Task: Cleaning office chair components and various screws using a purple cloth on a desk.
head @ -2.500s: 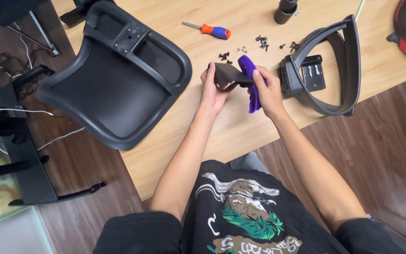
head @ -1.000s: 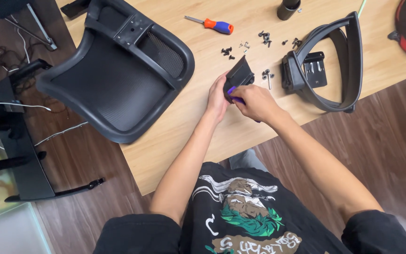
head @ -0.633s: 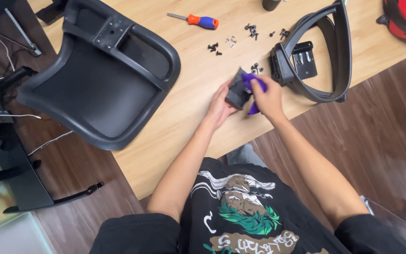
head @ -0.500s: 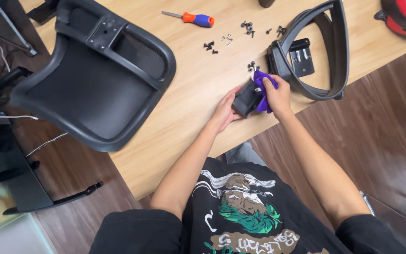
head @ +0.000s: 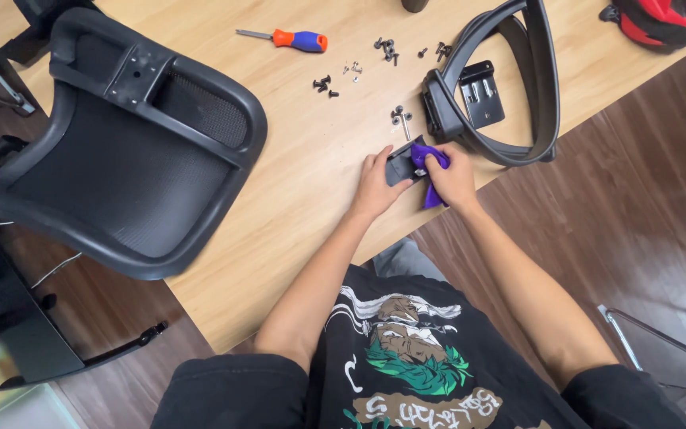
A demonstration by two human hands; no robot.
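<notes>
Right hand [head: 452, 176] grips purple cloth [head: 426, 171] against black part [head: 401, 167]; left hand [head: 376, 184] holds part. Table edge [head: 486, 184] just right; bare wood left.

Head view, single camera: worn on the person's head, facing steeply down over chest and forearms onto the wooden table [head: 303, 206]; moderately near, both hands central; dark floor [head: 645, 199] at right; no second view

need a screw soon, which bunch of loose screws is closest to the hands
The small bunch of screws just above the black part, left of the curved frame; the other bunches lie farther up, nearer the screwdriver.
</notes>
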